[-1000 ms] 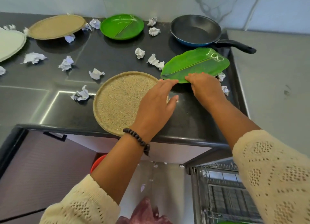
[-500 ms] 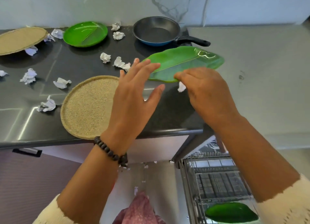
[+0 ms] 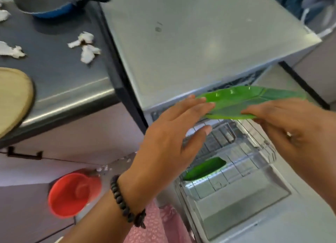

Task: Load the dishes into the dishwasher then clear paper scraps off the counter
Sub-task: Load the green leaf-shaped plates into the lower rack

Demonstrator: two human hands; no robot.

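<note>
Leaf plate [image 3: 241,102] moved above rack [image 3: 254,152], between both hands [image 3: 163,148] [image 3: 298,132].

Two bare hands are shown: the left hand [image 3: 169,142] and the right hand [image 3: 291,126]. Both forearms are uncovered. A bracelet [image 3: 125,204] of dark round beads is worn on the left wrist. A pink patterned garment [image 3: 160,226] is seen at the near edge.

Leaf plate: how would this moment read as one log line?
step: load dishes | right hand pinches green leaf plate | left hand touches its end | plate over dishwasher rack | second green plate in rack
</note>
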